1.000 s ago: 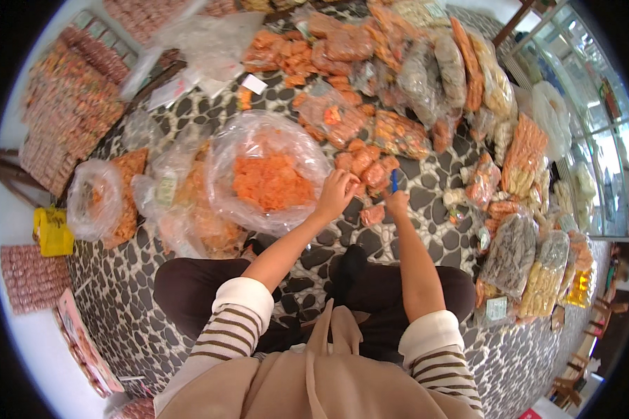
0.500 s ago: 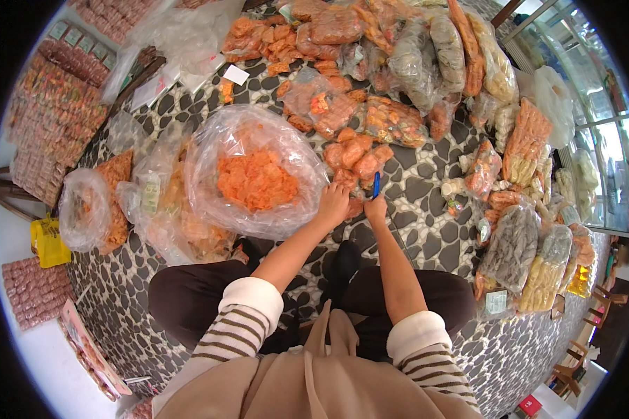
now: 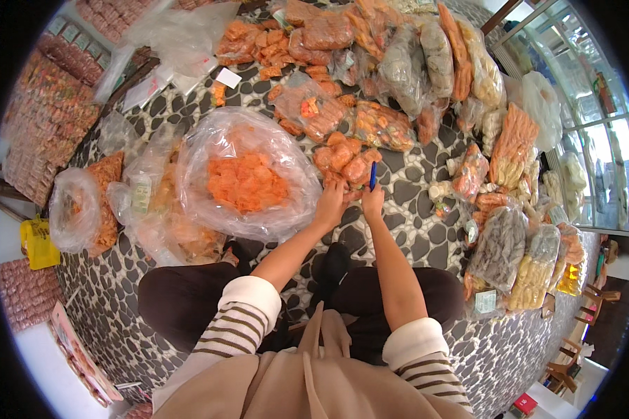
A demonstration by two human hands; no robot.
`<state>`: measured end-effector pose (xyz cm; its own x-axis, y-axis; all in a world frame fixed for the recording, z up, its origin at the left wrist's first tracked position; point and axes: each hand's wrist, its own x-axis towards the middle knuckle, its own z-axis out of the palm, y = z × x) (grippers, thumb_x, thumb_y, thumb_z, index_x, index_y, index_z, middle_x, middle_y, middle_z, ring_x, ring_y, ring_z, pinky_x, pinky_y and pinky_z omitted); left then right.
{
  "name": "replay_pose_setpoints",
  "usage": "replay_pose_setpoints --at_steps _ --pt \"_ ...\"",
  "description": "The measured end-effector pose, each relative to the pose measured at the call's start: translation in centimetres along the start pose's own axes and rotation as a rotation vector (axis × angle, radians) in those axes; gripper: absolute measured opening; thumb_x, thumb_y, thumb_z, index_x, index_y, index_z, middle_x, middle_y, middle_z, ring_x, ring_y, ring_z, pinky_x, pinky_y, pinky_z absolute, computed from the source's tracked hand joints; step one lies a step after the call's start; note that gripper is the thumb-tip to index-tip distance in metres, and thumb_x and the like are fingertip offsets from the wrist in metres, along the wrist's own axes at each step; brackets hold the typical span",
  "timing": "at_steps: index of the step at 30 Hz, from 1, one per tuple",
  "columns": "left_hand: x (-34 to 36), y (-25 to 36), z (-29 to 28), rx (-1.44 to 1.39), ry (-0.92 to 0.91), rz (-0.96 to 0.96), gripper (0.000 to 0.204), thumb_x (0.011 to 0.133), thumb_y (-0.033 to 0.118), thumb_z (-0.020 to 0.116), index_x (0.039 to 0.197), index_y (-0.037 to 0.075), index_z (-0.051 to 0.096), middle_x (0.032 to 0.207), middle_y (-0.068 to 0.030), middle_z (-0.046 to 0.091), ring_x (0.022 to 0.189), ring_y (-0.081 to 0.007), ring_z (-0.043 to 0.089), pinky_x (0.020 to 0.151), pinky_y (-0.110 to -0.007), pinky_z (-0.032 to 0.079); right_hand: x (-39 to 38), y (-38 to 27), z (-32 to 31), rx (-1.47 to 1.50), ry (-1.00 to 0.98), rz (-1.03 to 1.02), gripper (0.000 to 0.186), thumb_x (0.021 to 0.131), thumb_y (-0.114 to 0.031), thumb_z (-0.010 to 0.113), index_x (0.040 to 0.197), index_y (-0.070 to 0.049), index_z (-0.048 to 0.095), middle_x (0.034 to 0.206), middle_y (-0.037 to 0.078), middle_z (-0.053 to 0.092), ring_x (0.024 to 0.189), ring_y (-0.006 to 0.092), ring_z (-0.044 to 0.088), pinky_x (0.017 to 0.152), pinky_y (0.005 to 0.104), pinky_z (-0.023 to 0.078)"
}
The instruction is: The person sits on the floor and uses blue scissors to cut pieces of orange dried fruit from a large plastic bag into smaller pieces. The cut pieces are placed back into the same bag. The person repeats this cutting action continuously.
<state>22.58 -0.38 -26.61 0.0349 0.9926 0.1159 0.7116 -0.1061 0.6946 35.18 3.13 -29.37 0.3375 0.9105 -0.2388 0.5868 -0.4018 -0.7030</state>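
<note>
Packets (image 3: 341, 155), orange and wrapped in clear plastic, lie in a small cluster on the stone-patterned floor (image 3: 416, 234), just beyond the fingertips of both hands. They look light and somewhat soft, with slick wrapping that would likely slide under a dry finger; whatever is inside may be brittle, though its texture is too small to tell. A gathered edge or corner of the film seems the kindest place to take hold, with a light pinch rather than a squeeze across the middle. The left hand (image 3: 333, 202) is at the cluster's near side, fingers bent and partly closed; whether it grips a packet cannot be told, as the hand hides the spot. The right hand (image 3: 372, 201), just beside it, is closed around a slim blue tool (image 3: 373, 174) that points up and away from the person; its exact kind is unclear. Left of the packets sits a large open bag (image 3: 295, 157) of loose orange pieces (image 3: 248, 183). Beyond the cluster lies a flat pack (image 3: 384, 127) of mixed pieces, and farther right, well apart from the hands, rests a grey bag (image 3: 497, 246).
</note>
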Motion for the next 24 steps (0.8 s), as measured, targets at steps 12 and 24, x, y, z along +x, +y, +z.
replay_pose_setpoints --at_steps 12,24 --pt "8.4 1.2 -19.9 -1.113 0.206 -0.307 0.037 0.084 0.037 0.057 0.106 0.008 0.050 0.101 -0.0001 0.055 0.086 -0.0090 0.054 0.070 -0.025 0.045 -2.3 -21.0 -8.6 0.191 -0.496 -0.524 0.026 0.088 -0.014 0.049 0.112 -0.004 0.047 0.067 0.005 0.056 0.052 0.0111 0.052 0.049 0.0263 0.043" --pt "4.8 -3.4 -32.2 -1.022 0.529 -0.248 0.034 0.085 0.032 0.057 0.101 0.003 0.061 0.089 -0.0027 0.062 0.075 -0.0093 0.056 0.063 -0.025 0.044 -12.5 -30.3 -8.5 0.115 -0.744 -0.826 0.058 0.085 0.004 0.041 0.137 -0.009 0.020 0.093 0.014 0.055 0.059 0.0161 0.056 0.055 0.0291 0.047"
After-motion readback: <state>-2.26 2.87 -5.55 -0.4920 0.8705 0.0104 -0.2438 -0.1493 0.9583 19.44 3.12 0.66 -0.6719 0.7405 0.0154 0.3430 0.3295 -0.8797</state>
